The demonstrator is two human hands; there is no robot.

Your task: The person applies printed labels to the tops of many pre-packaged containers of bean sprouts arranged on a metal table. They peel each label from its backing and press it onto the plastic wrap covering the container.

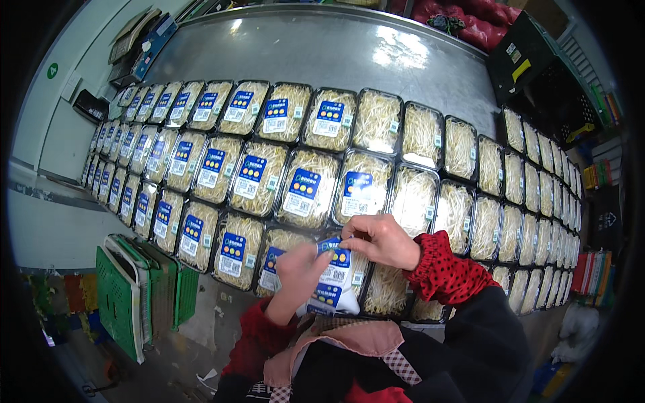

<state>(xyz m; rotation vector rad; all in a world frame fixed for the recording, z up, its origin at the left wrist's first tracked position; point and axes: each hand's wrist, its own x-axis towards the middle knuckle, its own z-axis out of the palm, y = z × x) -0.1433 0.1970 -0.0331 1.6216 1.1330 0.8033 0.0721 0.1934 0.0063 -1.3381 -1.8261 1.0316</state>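
A strip of blue and white labels (pixel 330 294) hangs between my hands, close to my apron. My left hand (pixel 301 264) grips its upper part with thumb and fingers. The fingertips of my right hand (pixel 375 242) pinch the top label at its upper edge. Below and behind them lie wrapped trays of bean sprouts in the nearest row, partly hidden by the strip and hands. A labelled sprout tray (pixel 308 189) stands just beyond, in the middle row. Trays on the left bear large blue and white labels; an unlabelled tray (pixel 414 194) at the right shows only a small sticker.
The rows of trays stand on a metal table (pixel 312 55). Folded green plastic crates (pixel 136 297) stand at lower left. A dark green crate (pixel 534 75) is at the far right, beside red mesh sacks (pixel 468 25). Flattened cardboard (pixel 133 43) leans at the back left.
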